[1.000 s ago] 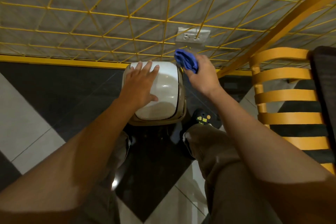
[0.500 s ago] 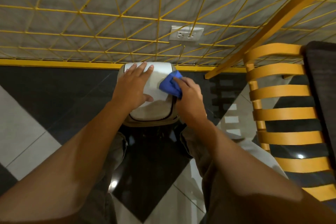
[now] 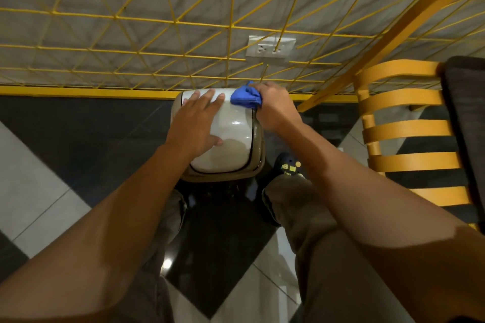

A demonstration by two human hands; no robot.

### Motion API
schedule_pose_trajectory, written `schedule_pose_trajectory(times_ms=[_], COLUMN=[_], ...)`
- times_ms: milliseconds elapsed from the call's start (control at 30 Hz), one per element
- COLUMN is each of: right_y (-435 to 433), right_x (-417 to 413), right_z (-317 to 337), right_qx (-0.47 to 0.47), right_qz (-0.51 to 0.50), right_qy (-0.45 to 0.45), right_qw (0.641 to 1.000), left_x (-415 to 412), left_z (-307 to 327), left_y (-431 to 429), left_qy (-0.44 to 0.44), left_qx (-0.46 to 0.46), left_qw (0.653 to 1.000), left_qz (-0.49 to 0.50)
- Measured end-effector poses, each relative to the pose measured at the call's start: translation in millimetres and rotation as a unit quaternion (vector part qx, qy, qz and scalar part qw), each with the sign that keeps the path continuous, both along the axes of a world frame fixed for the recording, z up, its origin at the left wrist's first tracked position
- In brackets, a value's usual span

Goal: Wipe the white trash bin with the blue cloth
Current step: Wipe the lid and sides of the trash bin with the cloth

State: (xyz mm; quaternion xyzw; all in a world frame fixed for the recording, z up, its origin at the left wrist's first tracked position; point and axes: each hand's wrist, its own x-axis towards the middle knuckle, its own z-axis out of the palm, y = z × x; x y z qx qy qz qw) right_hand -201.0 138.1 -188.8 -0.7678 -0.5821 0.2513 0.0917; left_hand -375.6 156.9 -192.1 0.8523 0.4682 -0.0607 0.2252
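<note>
Two hands work on one white trash bin (image 3: 231,139), which stands on the floor (image 3: 78,123) just short of the yellow baseboard (image 3: 78,91) at the foot of the wall. Left hand (image 3: 198,120) lies flat on the bin's lid, fingers spread and pointing toward 12 o'clock, covering the lid's 9 o'clock half. Right hand (image 3: 275,107) is closed round one bunched blue cloth (image 3: 246,98), pressing it against the lid's corner at about 1 o'clock; the cloth touches the lid just beside the left fingertips. Bare lid shows from the centre down to 6 o'clock, with a dark seam along its rim.

One wall outlet (image 3: 270,46) sits at 12 o'clock above the bin, behind a yellow wire grid (image 3: 157,21). One yellow slatted chair (image 3: 409,134) stands at 3 o'clock, with a strip of open floor between it and the bin. One shoe (image 3: 288,165) is planted near the bin's corner at 5 o'clock. Toward 9 o'clock the black-and-white floor lies open, well apart from any furniture.
</note>
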Motion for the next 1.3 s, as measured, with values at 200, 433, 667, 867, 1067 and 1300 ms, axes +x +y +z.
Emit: schedule_pose_trajectory(times_ms=[200, 433, 667, 867, 1067, 1300], right_y=[-49.3, -103.4, -126.3, -137.8, -129.3, -135.2], right_x=[-23.8, -51.1, -74.5, -97.1, -115.9, -117.5], right_z=[1.5, -3.6, -23.1, -42.3, -47.9, -45.6], right_qx=[0.029, 0.025, 0.032, -0.068, -0.09, -0.044], right_qz=[-0.054, -0.072, -0.026, -0.004, -0.032, -0.001], right_qy=[-0.017, -0.035, -0.12, -0.114, -0.026, -0.096], right_qw=[0.998, 0.996, 0.992, 0.991, 0.995, 0.994], left_x=[1.4, 2.9, 2.0, 1.4, 3.9, 4.6], left_z=[2.9, 9.3, 10.8, 9.4, 10.2, 13.6], left_y=[0.7, 3.0, 6.2, 10.0, 7.4, 6.9], left_qy=[0.016, 0.042, 0.057, 0.067, 0.075, 0.072], left_qx=[0.006, 0.006, 0.007, 0.012, 0.025, 0.021], left_qw=[1.0, 0.999, 0.998, 0.997, 0.996, 0.996], left_qz=[-0.012, -0.026, -0.035, -0.043, -0.041, -0.042])
